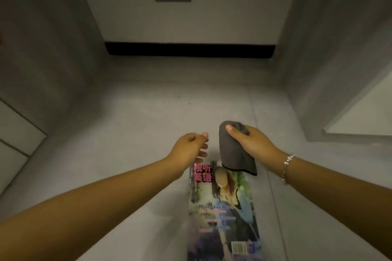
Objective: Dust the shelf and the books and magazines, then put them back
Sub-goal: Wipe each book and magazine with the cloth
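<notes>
I see my right hand (250,142) gripping a grey cleaning cloth (235,154), thumb pressed on top, the cloth's black-edged hem hanging down over the top right corner of the magazine (224,207). The magazine lies flat, cover up, on the grey shelf surface (148,116), its red title characters at the top left. My left hand (191,146) hovers just above the magazine's top left corner, fingers loosely curled and holding nothing. A beaded bracelet (287,168) circles my right wrist.
</notes>
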